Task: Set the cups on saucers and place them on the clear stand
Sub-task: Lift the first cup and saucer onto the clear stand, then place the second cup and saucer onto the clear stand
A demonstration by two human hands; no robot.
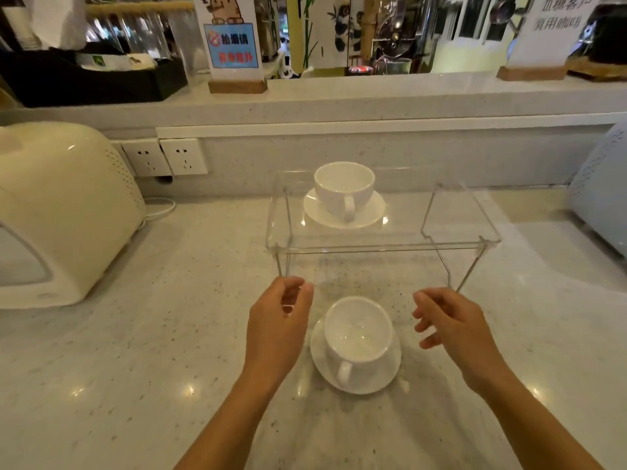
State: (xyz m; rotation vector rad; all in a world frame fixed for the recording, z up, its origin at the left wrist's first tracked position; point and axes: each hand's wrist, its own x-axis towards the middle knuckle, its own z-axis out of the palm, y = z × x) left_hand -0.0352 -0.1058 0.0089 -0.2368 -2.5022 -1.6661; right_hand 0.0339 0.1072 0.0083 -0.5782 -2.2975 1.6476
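A clear acrylic stand (441,232) rests on the speckled counter. On its left part a white cup (343,186) sits upright on a white saucer (373,212), handle toward me. In front of the stand a second white cup (356,330) sits on its saucer (390,371) on the counter, handle toward me. My left hand (276,327) hovers just left of this cup, fingers curled and apart, holding nothing. My right hand (451,327) hovers to its right, fingers spread, also holding nothing. Neither hand touches the cup or saucer.
A cream appliance (61,212) stands at the left with its cord by the wall sockets (166,157). A pale blue appliance (604,184) stands at the far right. A raised ledge (373,96) behind carries wooden-based signs and a black tray.
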